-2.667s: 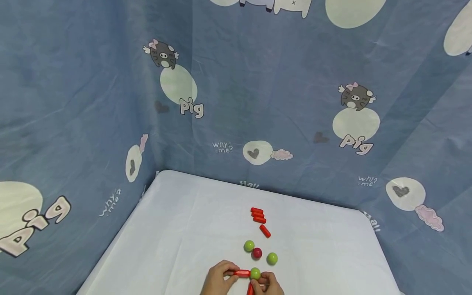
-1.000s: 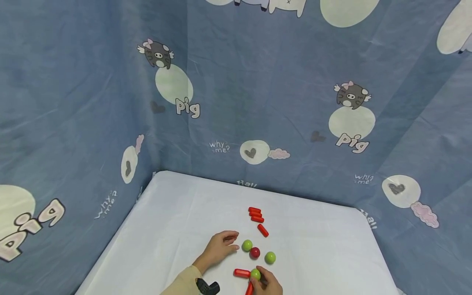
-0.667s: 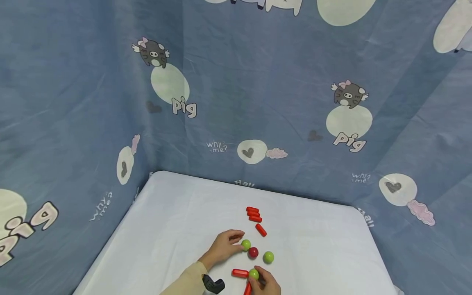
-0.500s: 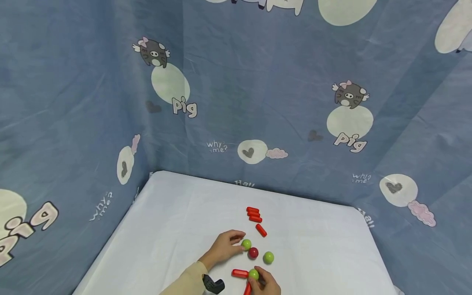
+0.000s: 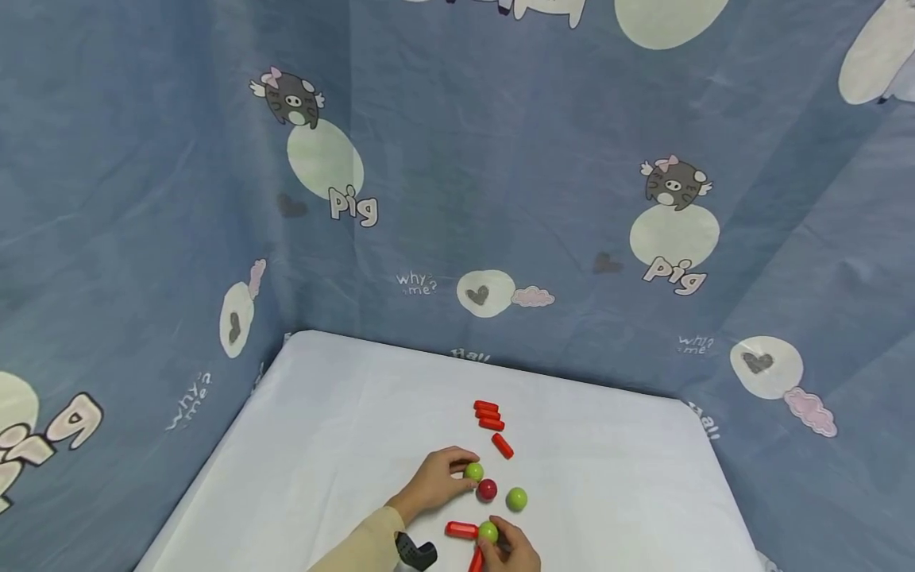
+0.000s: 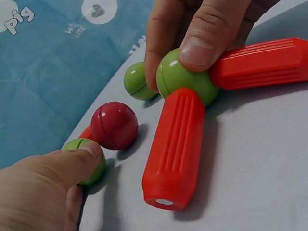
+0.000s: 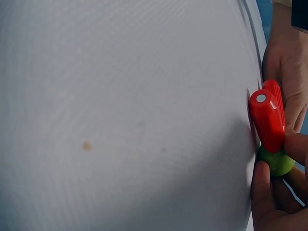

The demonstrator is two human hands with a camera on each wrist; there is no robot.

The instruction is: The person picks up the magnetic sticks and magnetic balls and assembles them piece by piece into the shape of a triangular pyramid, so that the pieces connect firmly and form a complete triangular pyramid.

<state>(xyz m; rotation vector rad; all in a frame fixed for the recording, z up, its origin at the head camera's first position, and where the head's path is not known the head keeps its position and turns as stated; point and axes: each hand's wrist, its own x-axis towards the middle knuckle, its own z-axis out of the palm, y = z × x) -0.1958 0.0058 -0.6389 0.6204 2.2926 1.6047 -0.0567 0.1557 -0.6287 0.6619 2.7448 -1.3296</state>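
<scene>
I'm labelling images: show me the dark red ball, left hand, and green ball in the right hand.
Dark red ball (image 6: 115,125), left wrist view: middle of its front.
Left hand (image 5: 437,479), head view: back of hand.
Green ball (image 5: 487,530) in the right hand (image 5: 515,549), head view: ball's uncovered upper side.

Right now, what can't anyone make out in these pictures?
Head view: any ribbing on the four small red rods farthest away; too small.
Left wrist view: the outer end of one ribbed, shiny red rod, cut off by the right edge.
Left wrist view: part of the smooth green ball, covered by the left hand.
Right wrist view: part of the right hand, cut off by the picture edge.
</scene>
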